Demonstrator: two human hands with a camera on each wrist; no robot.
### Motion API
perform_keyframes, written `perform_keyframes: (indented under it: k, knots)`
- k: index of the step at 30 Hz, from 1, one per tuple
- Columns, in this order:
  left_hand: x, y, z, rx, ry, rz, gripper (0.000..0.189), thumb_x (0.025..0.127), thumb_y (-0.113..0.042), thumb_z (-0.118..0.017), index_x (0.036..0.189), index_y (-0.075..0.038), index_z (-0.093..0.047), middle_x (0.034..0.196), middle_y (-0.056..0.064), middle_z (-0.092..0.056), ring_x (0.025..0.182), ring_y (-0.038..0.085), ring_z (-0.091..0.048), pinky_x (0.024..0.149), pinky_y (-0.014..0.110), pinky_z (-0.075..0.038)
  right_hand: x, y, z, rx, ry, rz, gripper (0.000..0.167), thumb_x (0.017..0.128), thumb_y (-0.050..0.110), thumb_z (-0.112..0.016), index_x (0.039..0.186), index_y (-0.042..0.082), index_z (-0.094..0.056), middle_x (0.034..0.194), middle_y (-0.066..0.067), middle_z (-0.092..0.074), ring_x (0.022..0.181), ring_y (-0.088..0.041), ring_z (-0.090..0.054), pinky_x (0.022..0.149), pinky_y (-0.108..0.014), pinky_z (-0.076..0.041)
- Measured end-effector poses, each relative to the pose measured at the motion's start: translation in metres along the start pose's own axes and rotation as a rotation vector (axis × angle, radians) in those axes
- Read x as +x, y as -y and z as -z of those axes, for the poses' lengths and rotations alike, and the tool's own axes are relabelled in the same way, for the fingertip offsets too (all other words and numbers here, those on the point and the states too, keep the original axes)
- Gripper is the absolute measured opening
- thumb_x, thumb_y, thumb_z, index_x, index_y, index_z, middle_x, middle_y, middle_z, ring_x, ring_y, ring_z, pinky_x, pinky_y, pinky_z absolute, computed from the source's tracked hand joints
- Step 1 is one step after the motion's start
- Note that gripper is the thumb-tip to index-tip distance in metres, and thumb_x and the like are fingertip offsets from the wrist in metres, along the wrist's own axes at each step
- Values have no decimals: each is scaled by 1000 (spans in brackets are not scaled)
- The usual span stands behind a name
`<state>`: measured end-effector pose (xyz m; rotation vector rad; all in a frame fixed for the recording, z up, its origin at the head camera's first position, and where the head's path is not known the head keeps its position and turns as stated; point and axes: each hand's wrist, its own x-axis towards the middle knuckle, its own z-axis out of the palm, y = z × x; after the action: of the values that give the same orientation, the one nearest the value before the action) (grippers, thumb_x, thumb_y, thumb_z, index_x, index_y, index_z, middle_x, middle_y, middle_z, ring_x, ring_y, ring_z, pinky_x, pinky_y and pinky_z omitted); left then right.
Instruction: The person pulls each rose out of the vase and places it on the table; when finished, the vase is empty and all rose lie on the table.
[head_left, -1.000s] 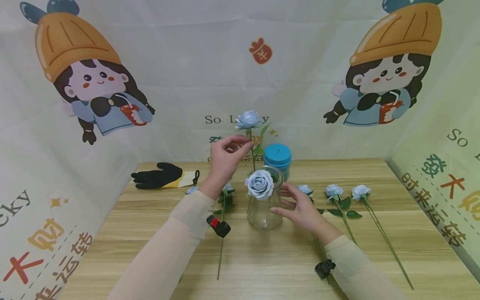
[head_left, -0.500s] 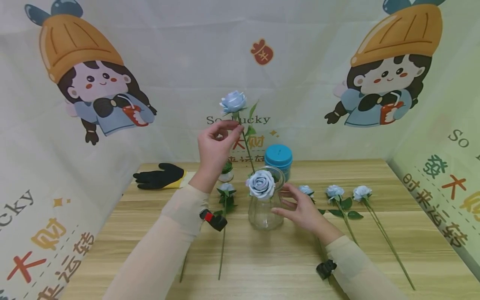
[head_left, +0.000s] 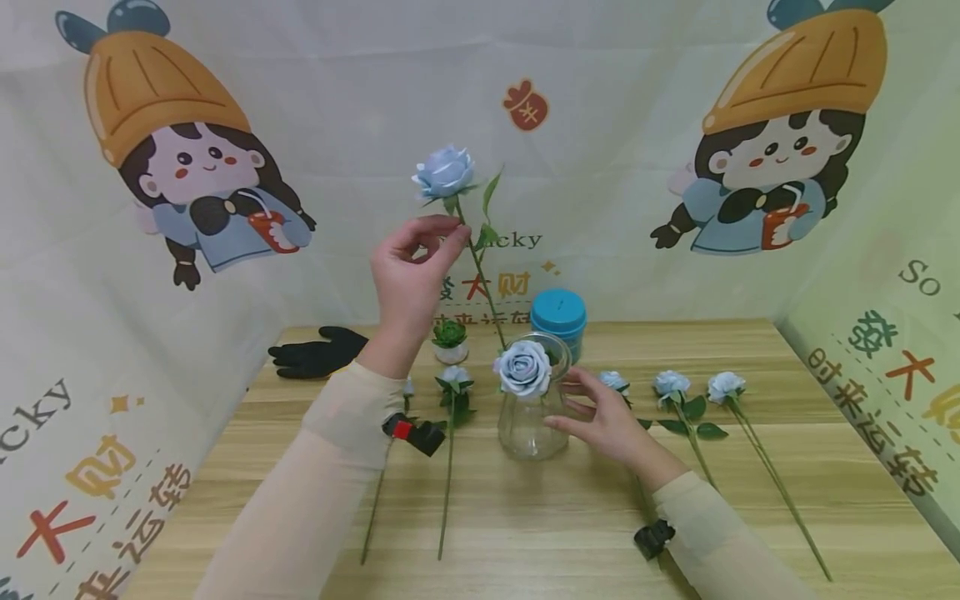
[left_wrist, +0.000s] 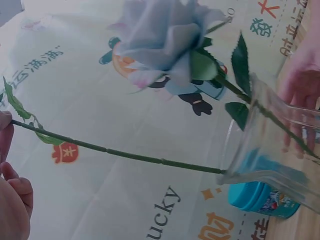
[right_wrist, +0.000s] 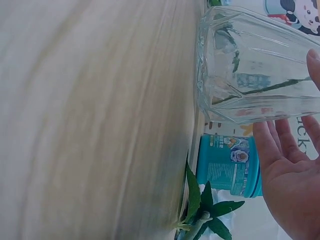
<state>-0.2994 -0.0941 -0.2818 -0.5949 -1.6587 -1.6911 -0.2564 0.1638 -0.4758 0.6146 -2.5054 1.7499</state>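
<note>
My left hand (head_left: 412,279) pinches the stem of a pale blue rose (head_left: 444,172) between thumb and fingertips, just under the bloom. That stem slants down to the right; its lower end is right at the rim of the clear glass vase (head_left: 531,429) in the left wrist view. Another blue rose (head_left: 522,369) stands in the vase, its bloom leaning over the front of the rim and its stem (right_wrist: 272,89) visible through the glass. My right hand (head_left: 600,417) is at the vase's right side with fingers extended, thumb toward the front.
A blue-lidded tub (head_left: 558,321) stands behind the vase and a small potted plant (head_left: 450,342) to its left. A black glove (head_left: 315,354) lies at the back left. Several roses lie flat on the wooden table (head_left: 540,533), including one at right (head_left: 725,386) and one at left (head_left: 453,379).
My left hand has moved up and to the left with the rose, drawing its stem upward and tilting it left. The right hand and the vase have stayed in place.
</note>
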Motion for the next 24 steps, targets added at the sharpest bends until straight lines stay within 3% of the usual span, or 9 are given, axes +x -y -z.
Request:
perform_keyframes:
  k: [6, 13, 20, 24]
  knots:
    - [2, -10, 13, -21, -9, -27, 7, 88, -8, -81, 93, -7, -77, 83, -15, -71, 73, 9, -54, 54, 17, -44, 1, -2, 0, 8, 2, 22, 68, 86, 9, -84, 144, 0, -48, 143, -22, -56, 134, -42, -55, 107, -41, -53]
    - [3, -18, 36, -48, -70, -44, 16, 87, -5, -81, 88, -20, -78, 77, -11, -67, 71, 11, -54, 52, 18, -39, 0, 0, 0, 0, 4, 18, 69, 86, 10, -84, 144, 0, -48, 144, -22, -56, 135, -41, -55, 107, -39, -53]
    - [3, -24, 59, -43, -104, -96, 5, 87, -6, -81, 90, -4, -77, 80, -9, -67, 71, 12, -52, 53, 17, -41, 0, 1, 1, -8, 6, 29, 68, 87, 10, -84, 143, 0, -48, 144, -22, -55, 135, -42, -55, 107, -41, -53]
    - [-4, -22, 72, 47, -99, -32, 9, 87, -8, -82, 91, -2, -77, 78, -9, -67, 70, 12, -50, 50, 17, -39, 1, 0, 1, -6, 5, 30, 68, 86, 10, -84, 143, 0, -49, 143, -22, -56, 135, -41, -56, 107, -41, -53]
